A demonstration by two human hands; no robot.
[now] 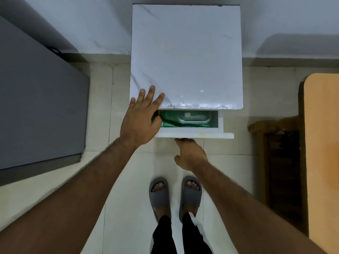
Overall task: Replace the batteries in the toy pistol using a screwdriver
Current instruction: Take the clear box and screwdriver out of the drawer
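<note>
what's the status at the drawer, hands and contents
Left hand open, over cabinet corner. Right hand under white drawer front, fingers hidden. Drawer part open: green packet visible, no pistol seen.

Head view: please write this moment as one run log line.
left hand: open, at cabinet corner | right hand: under drawer front | drawer: partly open, green packet inside
</note>
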